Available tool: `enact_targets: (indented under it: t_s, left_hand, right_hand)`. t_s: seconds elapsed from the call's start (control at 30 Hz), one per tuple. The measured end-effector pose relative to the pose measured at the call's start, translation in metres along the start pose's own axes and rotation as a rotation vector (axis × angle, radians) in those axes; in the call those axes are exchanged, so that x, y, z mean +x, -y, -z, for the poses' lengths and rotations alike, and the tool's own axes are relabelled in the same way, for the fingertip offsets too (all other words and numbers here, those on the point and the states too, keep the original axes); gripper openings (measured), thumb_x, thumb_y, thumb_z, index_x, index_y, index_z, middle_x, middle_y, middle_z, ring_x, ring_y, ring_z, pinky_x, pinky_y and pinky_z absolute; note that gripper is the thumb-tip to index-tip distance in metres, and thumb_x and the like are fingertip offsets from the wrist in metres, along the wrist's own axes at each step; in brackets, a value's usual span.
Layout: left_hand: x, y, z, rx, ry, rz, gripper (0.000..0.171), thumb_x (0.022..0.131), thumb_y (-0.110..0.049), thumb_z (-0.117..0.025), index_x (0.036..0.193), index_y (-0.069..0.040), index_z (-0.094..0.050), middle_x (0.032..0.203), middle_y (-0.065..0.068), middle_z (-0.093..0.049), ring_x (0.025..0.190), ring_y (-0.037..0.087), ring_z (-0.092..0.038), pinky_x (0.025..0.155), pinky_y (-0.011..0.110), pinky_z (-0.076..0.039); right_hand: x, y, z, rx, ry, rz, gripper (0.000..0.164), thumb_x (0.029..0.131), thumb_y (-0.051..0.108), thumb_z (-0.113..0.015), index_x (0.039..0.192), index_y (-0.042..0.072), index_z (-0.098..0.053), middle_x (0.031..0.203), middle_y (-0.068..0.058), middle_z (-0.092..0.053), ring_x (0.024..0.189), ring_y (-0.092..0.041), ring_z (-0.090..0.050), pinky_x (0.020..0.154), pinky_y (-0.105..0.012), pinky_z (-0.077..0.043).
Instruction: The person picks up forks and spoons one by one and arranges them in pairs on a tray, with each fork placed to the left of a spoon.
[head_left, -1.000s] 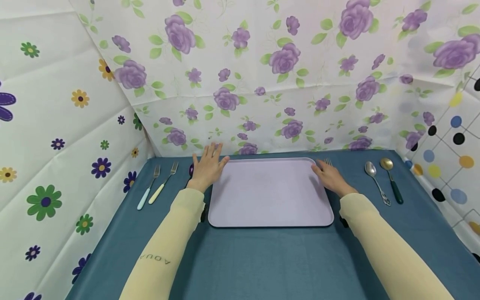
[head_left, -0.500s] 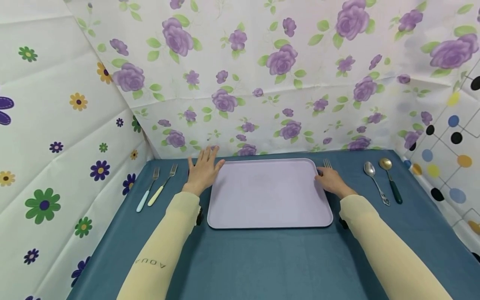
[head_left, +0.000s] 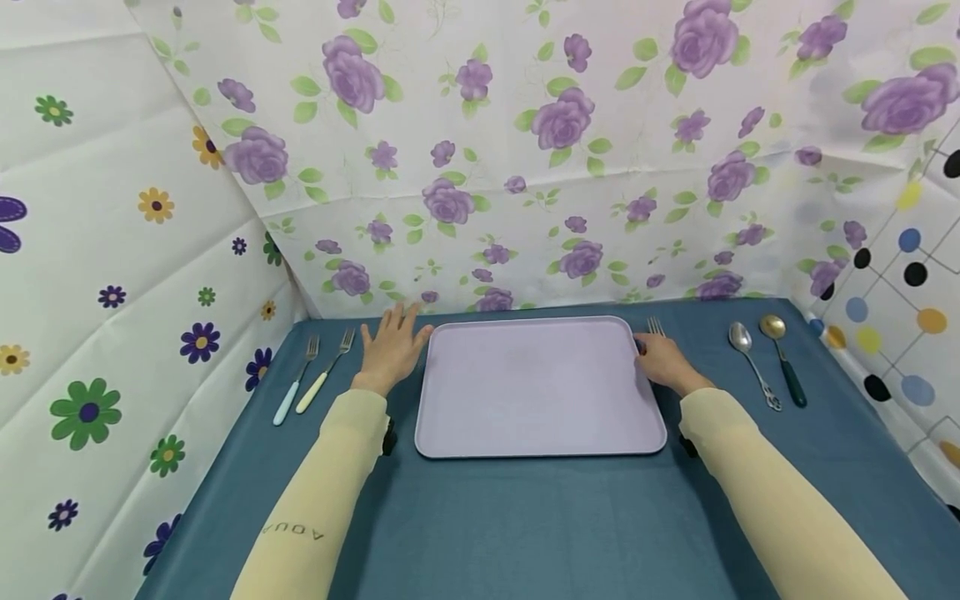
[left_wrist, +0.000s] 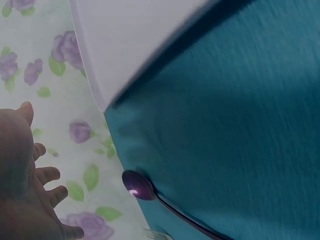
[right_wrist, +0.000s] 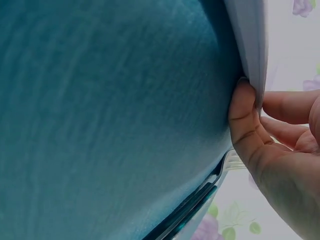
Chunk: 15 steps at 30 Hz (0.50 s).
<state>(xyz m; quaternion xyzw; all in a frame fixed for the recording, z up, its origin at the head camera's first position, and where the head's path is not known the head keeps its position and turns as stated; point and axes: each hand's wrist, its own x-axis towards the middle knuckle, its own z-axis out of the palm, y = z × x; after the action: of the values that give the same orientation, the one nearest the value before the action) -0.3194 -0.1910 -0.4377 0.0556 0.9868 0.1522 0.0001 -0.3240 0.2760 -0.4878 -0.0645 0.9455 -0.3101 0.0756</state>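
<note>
A pale lilac rectangular tray (head_left: 540, 387) lies flat near the back of the blue-covered table. My right hand (head_left: 666, 363) pinches its right rim; in the right wrist view the thumb and a finger (right_wrist: 287, 106) sit on either side of the tray edge. Just beyond that hand, fork tines (head_left: 656, 325) stick out, the rest covered. My left hand (head_left: 388, 354) is held with fingers spread, left of the tray and apart from it. In the left wrist view a dark purple spoon (left_wrist: 137, 185) lies on the cloth; the left hand hides it from the head view.
Two forks, one with a light blue handle (head_left: 286, 403) and one with a cream handle (head_left: 312, 391), lie at the left. On the right lie a silver spoon (head_left: 741, 337) and a green-handled gold spoon (head_left: 773, 327). A floral sheet (head_left: 525, 167) hangs behind the table.
My left hand has drawn away leftward from the tray's top left corner. The right hand's fingers have closed on the right rim. The tray stays about where it was.
</note>
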Motion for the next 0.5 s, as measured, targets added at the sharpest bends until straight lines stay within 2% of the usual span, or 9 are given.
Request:
enact_targets:
  t_s: [0.17, 0.3, 0.5]
  left_hand:
    - [-0.005, 0.011, -0.001, -0.020, 0.008, 0.030, 0.070, 0.113, -0.051, -0.030, 0.169, -0.014, -0.013, 0.172, 0.022, -0.009, 0.158, 0.043, -0.006, 0.118, 0.074, 0.002]
    - [-0.006, 0.020, 0.005, -0.058, -0.002, 0.044, 0.071, 0.113, -0.051, -0.029, 0.169, -0.012, -0.012, 0.171, 0.024, -0.010, 0.157, 0.045, -0.008, 0.116, 0.077, -0.001]
    - [-0.005, 0.036, 0.018, -0.091, 0.021, 0.111, 0.070, 0.113, -0.050, -0.028, 0.168, -0.009, -0.012, 0.171, 0.025, -0.010, 0.156, 0.047, -0.010, 0.117, 0.076, -0.004]
  right_hand:
    - [0.000, -0.005, -0.005, 0.028, 0.040, -0.010, 0.056, 0.099, -0.002, -0.048, 0.152, -0.018, -0.035, 0.086, -0.018, -0.064, 0.061, -0.019, -0.059, 0.058, -0.033, -0.051]
    - [0.001, -0.006, -0.005, 0.028, 0.047, -0.011, 0.056, 0.100, -0.002, -0.049, 0.152, -0.018, -0.035, 0.095, -0.022, -0.065, 0.066, -0.020, -0.062, 0.061, -0.034, -0.053]
    - [0.001, -0.004, -0.001, 0.004, 0.013, 0.013, 0.056, 0.099, -0.002, -0.048, 0.150, -0.019, -0.037, 0.090, -0.020, -0.064, 0.068, -0.023, -0.057, 0.061, -0.035, -0.049]
